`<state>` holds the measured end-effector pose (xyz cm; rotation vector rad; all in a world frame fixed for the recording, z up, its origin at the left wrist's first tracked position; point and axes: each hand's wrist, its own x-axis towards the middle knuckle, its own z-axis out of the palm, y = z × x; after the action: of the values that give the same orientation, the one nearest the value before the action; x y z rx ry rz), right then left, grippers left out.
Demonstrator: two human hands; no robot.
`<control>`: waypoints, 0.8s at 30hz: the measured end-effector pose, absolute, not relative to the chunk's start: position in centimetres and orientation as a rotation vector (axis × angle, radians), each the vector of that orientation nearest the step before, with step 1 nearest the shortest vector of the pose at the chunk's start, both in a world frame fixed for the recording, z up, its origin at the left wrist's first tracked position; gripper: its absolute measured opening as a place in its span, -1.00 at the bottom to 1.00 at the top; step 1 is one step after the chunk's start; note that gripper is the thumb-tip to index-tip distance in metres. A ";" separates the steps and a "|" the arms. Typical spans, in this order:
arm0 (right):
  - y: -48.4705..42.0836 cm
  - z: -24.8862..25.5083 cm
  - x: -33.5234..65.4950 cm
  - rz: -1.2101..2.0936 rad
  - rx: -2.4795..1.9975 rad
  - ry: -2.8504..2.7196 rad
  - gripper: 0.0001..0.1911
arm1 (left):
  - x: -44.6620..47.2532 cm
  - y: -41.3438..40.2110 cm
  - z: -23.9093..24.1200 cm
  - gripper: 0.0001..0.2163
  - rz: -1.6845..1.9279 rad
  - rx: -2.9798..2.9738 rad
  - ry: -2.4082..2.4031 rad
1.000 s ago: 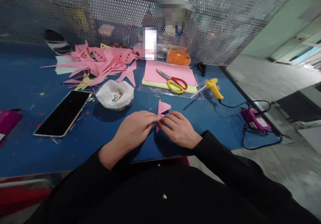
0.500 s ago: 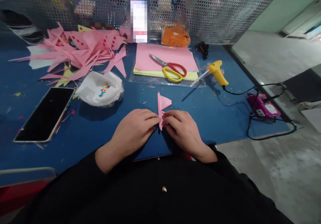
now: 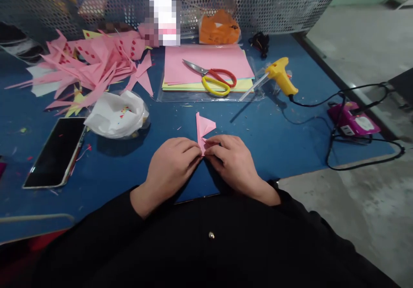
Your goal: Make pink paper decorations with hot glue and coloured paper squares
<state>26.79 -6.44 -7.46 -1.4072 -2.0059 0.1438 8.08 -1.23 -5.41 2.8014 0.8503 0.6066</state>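
A small piece of folded pink paper [image 3: 205, 126] lies over the blue table, with a narrow strip along its left side and a flap pointing right. My left hand [image 3: 174, 161] pinches the lower end of the strip from the left. From the right, my right hand [image 3: 234, 161] grips the same lower end, thumb and fingers closed. The fingertips of both hands nearly meet and hide the paper's bottom part. Beyond the paper, scissors [image 3: 209, 75] with one red and one yellow handle rest on a stack of pink and yellow sheets [image 3: 174, 62].
At the left are a heap of pink paper cut-outs [image 3: 97, 60], a white-lined bowl [image 3: 119, 116] and a phone [image 3: 56, 150]. A yellow glue gun [image 3: 282, 77] stands at the right, its cord running to a purple power socket [image 3: 355, 120]. An orange packet [image 3: 219, 29] sits behind.
My hands have slid toward the lower end of the pink paper, so more of its upper part shows. The camera view has shifted slightly.
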 end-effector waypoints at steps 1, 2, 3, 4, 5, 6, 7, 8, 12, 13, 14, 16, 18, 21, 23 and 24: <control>-6.5 -7.4 26.9 0.163 -1.411 -1.995 -0.91 | 8.1 -1.3 -5.4 -0.86 0.617 2.802 0.853; -6.6 -7.3 27.1 0.189 -1.424 -1.973 -0.93 | 8.2 -1.3 -5.5 -0.86 0.620 2.792 0.859; -6.7 -7.2 27.4 0.217 -1.445 -1.943 -0.95 | 8.2 -1.3 -5.5 -0.87 0.623 2.774 0.871; -6.9 -7.1 27.6 0.240 -1.469 -1.911 -0.94 | 8.2 -1.2 -5.5 -0.88 0.627 2.750 0.886; -7.0 -7.0 27.9 0.258 -1.486 -1.885 -0.92 | 8.2 -1.2 -5.4 -0.89 0.635 2.724 0.901; -7.1 -7.0 28.1 0.274 -1.495 -1.872 -0.89 | 8.1 -1.2 -5.4 -0.90 0.643 2.700 0.913; -7.2 -6.9 28.2 0.286 -1.493 -1.873 -0.88 | 8.1 -1.2 -5.4 -0.91 0.650 2.677 0.922; -7.3 -6.9 28.3 0.290 -1.484 -1.885 -0.87 | 8.1 -1.1 -5.4 -0.91 0.656 2.654 0.929; -7.0 -7.1 27.8 0.287 -1.461 -1.955 -0.91 | 8.1 -1.0 -5.6 -0.92 0.668 2.566 0.958; -6.9 -7.1 27.6 0.283 -1.475 -1.961 -0.93 | 8.1 -1.0 -5.6 -0.92 0.672 2.551 0.959; -6.8 -7.2 27.4 0.278 -1.492 -1.960 -0.96 | 8.1 -1.0 -5.6 -0.92 0.672 2.539 0.957; -6.7 -7.2 27.0 0.262 -1.531 -1.938 -0.98 | 8.1 -0.9 -5.7 -0.92 0.671 2.513 0.954; -6.7 -7.2 26.9 0.257 -1.552 -1.907 -0.95 | 8.1 -0.9 -5.7 -0.92 0.664 2.468 0.968; -6.8 -7.2 26.9 0.279 -1.556 -1.877 -0.95 | 8.1 -0.8 -5.5 -0.92 0.633 2.411 1.010; -6.8 -7.2 26.9 0.300 -1.554 -1.865 -0.95 | 8.2 -0.7 -5.4 -0.90 0.611 2.412 1.032; -6.8 -7.1 26.9 0.312 -1.555 -1.860 -0.94 | 8.2 -0.6 -5.4 -0.90 0.605 2.416 1.042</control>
<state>26.86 -6.84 -7.15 -1.5546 -1.8598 0.3115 8.24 -0.59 -5.41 2.4164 1.0418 0.6055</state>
